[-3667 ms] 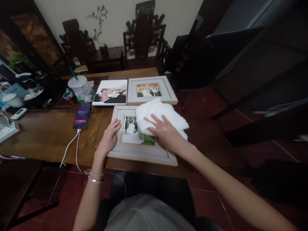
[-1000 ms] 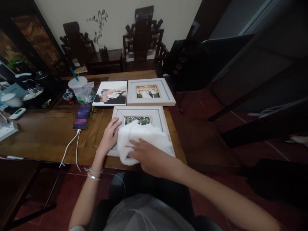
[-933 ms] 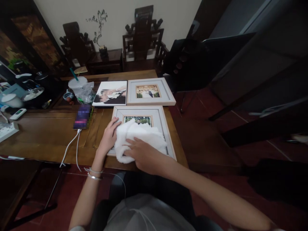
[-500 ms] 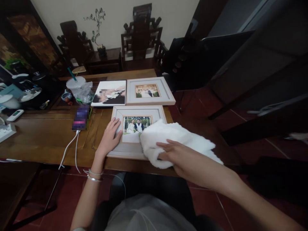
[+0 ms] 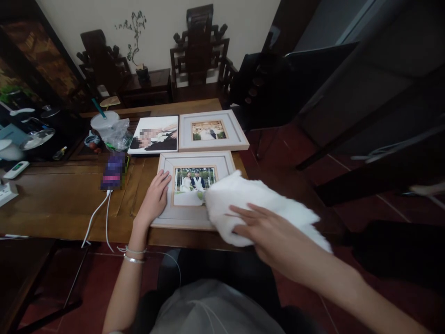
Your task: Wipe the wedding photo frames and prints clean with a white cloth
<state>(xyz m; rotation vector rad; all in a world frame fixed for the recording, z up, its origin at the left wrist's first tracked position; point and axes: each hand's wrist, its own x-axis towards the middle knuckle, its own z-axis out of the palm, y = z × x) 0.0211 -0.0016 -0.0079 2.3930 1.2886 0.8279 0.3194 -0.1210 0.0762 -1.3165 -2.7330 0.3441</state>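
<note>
A pale picture frame with a photo of two people in a garden lies flat near the front edge of the wooden table. My left hand rests on its left side, fingers stretched out along the border. My right hand grips a white towel, which lies bunched over the frame's lower right corner and trails off to the right. The towel hides that part of the frame. Behind are a second pale picture frame and a photo panel, side by side.
A phone with a white charging cable lies left of the frame. Farther back stand a lidded cup with a straw and a crumpled plastic bag. A remote and a power strip sit at far left.
My right hand and the towel have slid slightly to the right across the frame, uncovering a little more of the photo. My left hand stays on the frame's left side. The view has shifted slightly.
</note>
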